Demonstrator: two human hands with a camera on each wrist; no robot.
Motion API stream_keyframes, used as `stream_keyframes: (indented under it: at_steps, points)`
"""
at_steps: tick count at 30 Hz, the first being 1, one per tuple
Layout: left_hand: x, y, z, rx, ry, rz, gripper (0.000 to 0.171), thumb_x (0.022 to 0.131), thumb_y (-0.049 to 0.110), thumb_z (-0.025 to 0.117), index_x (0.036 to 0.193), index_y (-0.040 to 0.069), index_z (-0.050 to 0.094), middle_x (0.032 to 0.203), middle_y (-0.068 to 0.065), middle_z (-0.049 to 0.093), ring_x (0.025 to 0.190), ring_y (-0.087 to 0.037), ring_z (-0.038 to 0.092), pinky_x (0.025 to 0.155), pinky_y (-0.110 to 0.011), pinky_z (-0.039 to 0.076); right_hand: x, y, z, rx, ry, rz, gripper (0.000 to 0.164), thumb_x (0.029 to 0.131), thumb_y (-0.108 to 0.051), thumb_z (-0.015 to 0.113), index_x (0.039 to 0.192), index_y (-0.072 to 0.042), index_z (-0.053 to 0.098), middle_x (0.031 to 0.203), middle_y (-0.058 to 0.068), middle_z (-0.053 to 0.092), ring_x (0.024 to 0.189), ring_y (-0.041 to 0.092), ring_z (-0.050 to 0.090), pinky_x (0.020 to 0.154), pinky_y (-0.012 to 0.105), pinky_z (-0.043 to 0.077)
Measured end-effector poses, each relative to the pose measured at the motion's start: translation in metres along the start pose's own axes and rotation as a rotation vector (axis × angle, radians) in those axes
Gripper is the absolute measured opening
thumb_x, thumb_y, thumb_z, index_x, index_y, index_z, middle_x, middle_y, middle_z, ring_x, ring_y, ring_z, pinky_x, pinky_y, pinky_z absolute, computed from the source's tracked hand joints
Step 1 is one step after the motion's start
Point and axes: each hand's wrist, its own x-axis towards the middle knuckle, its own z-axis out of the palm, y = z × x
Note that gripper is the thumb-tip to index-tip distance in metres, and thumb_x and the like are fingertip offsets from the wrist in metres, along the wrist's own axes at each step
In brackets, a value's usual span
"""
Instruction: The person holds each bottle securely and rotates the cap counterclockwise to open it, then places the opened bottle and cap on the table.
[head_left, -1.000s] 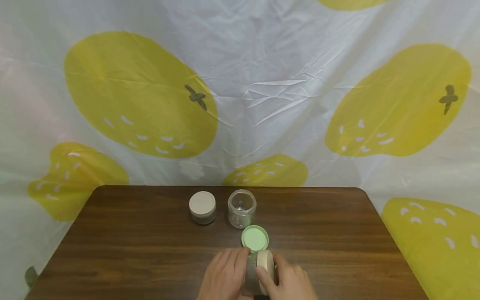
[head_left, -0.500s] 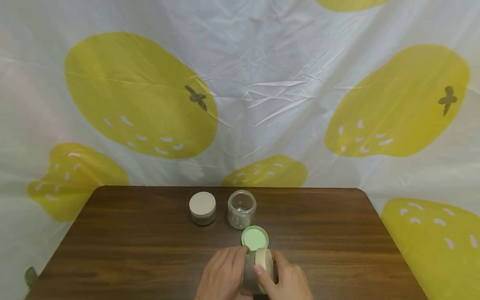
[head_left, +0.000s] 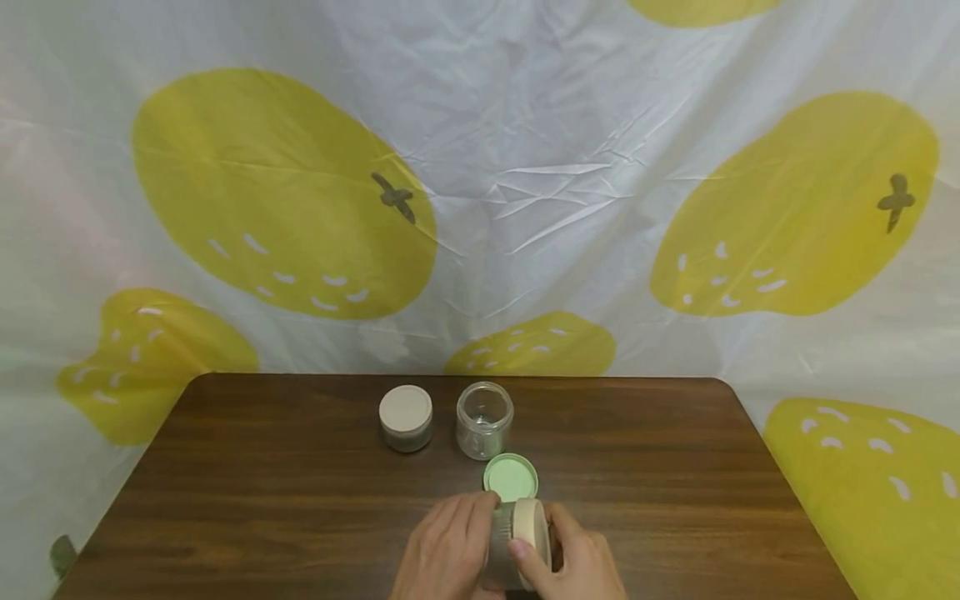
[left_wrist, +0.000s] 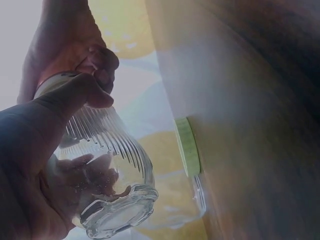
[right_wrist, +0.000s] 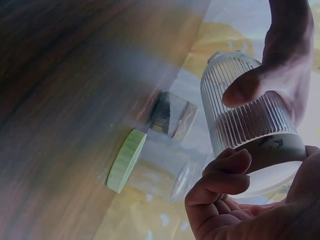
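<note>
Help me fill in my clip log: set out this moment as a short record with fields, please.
Left grip: around the body of the held jar
Right grip: on its cream lid
Held jar: ribbed glass, tipped sideways, lid to the right
Open jar: clear, upright
Green lid: on the table, nearer the person than the open jar
Second jar: upright, cream-topped, left of the open jar
Backdrop: pale cloth, yellow fruit print
</note>
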Motion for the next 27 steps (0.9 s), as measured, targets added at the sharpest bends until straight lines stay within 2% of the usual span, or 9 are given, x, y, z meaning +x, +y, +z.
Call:
stream_keyframes:
  at_steps: [8,17,27]
  points:
    - [0.003,-0.001,-0.003,-0.020,-0.004,0.008,0.095,0.034,0.046,0.091,0.116,0.004,0.067,0.104,-0.004,0.072,0.094,-0.016,0.071,0.086,-0.031,0.061,0.000,0.003,-0.002,0.070,-0.042,-0.009,0.033,0.083,-0.037,0.082,0.107,-0.019,0.069,0.066,-0.026,0.054,0.054,-0.010,0.050,0.050,0.017,0.044]
    - [0.003,-0.001,-0.004,-0.010,-0.023,0.021,0.097,0.034,0.048,0.091,0.117,0.004,0.067,0.105,-0.005,0.072,0.096,-0.017,0.071,0.088,-0.032,0.061,-0.001,0.010,-0.003,0.093,-0.059,-0.077,0.037,0.083,-0.041,0.083,0.110,-0.024,0.067,0.070,-0.027,0.055,0.056,-0.011,0.052,0.050,0.014,0.044]
    - [0.003,-0.001,-0.006,-0.014,-0.018,0.018,0.088,0.037,0.042,0.088,0.114,0.004,0.068,0.104,-0.004,0.073,0.096,-0.015,0.071,0.087,-0.031,0.061,-0.001,0.022,-0.003,0.088,-0.034,-0.269,0.044,0.086,-0.047,0.081,0.117,-0.020,0.065,0.075,-0.025,0.056,0.059,-0.012,0.051,0.050,0.010,0.042]
